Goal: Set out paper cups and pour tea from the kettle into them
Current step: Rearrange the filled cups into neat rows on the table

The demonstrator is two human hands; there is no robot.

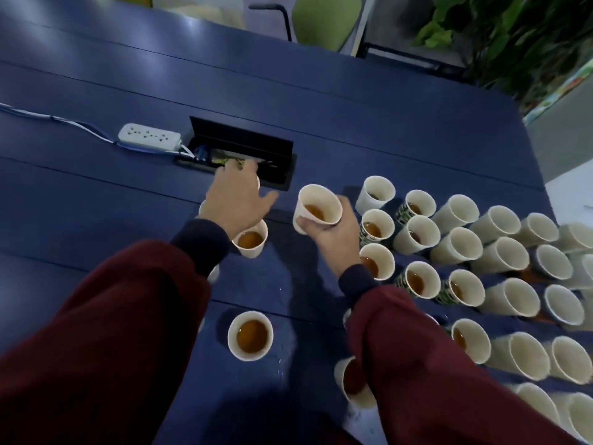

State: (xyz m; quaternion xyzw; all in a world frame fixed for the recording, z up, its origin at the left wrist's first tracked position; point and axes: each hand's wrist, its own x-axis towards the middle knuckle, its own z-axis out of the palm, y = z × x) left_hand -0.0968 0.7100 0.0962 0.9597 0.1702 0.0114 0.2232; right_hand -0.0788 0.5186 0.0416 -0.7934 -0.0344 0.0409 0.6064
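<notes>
Head view, nearest first: one paper cup of tea [250, 335] stands alone on the blue counter [96, 194], between the two maroon sleeves. A second filled cup [351, 379] peeks out from under the right sleeve [417, 380]. A few spilled drops [282, 367] glisten between the two cups.

Further out, a third filled cup [250, 240] sits just under the left wrist. The left hand [236, 200] reaches over yet another cup, of which only slivers of white rim show. Whether it grips that cup I cannot tell. The right hand [324, 232] is wrapped round a raised cup [317, 207], tilted, with tea low in it. It is probably meant for a spot among the spaced-out cups on the left.

Right of that hand stands the crowd of cups [500, 255], packed rim to rim. I count over twenty before they run off the edge. Roughly eight nearest the hand show tea and the rest look empty, so the pouring seems unfinished. No kettle is in sight.

Beyond the left hand lie one white power strip [149, 136] and one open cable hatch [237, 152].
</notes>
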